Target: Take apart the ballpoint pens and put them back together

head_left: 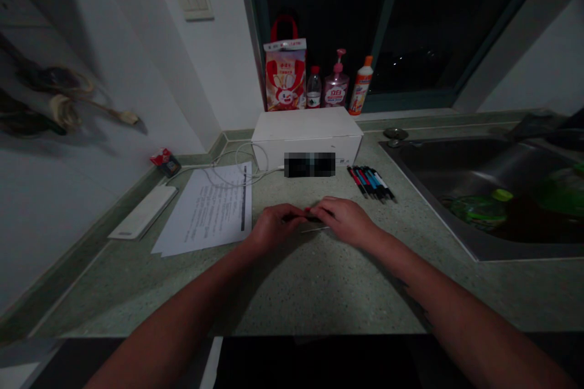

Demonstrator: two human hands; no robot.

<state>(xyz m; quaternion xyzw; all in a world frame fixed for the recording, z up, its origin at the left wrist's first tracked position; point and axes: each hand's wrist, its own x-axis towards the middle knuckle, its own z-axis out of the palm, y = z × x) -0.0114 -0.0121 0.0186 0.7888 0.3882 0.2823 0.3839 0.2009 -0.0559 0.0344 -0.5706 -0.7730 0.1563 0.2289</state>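
Observation:
My left hand [274,226] and my right hand [344,219] meet low over the green counter [319,279], fingers curled together around a small dark thing [310,216] with a red tip that looks like a pen. A thin pale piece [314,229] lies on the counter just under the hands. Several pens [371,183] lie in a row behind my right hand. A white box [308,134] stands behind both hands.
A printed sheet [210,209] and a white power strip [143,213] lie at the left, with a cable looping to the box. A steel sink [483,194] with green items is at the right. Bottles [336,82] and a red bag [286,76] line the dark window.

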